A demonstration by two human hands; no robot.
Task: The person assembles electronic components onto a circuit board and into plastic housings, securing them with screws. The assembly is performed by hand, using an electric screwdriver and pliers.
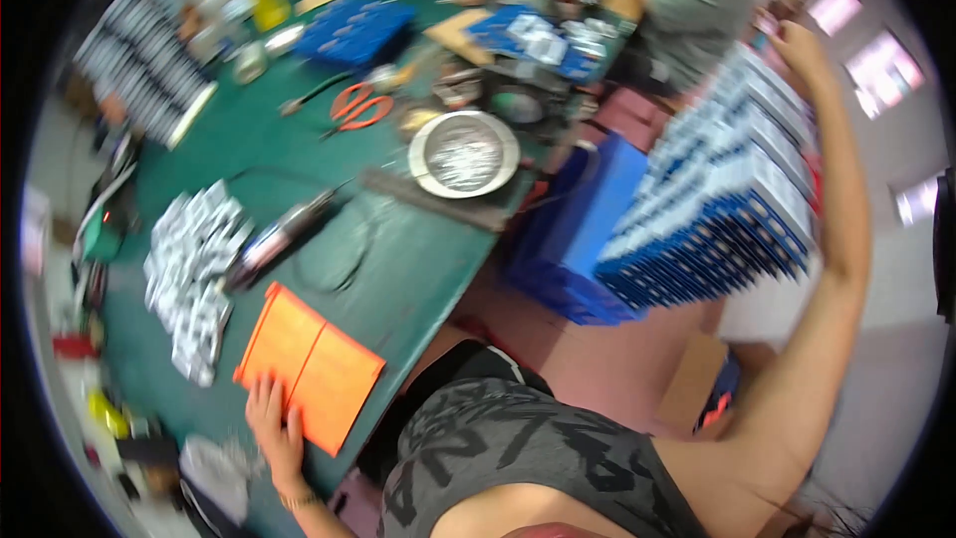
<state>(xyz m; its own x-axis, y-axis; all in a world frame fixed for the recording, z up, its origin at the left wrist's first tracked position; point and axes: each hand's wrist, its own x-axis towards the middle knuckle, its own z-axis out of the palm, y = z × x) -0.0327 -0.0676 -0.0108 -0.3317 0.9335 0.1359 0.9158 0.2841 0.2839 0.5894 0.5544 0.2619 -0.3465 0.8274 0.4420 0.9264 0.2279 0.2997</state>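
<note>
My left hand (271, 426) lies on the near edge of a flat orange panel (329, 364), its fingers stretched out. A dark line crosses the panel, which rests on the green table (428, 279). Far to the right, my right arm reaches out beside a tall stack of blue and white slotted pieces (712, 199). At the far end of that stack is my right hand (794, 48). Blur hides its fingers, so I cannot make out whether it grips a piece. Left of the panel are a pen-shaped power tool (284, 239) and a pile of small white packets (199, 274).
A metal bowl of small shiny parts (464, 154) stands near the table's right edge, by a dark metal bar (433, 199). Orange-handled scissors (360, 108) and pliers (317, 93) lie beyond. A blue bin (583, 229) stands beside the table. Another person (697, 15) works at the far right.
</note>
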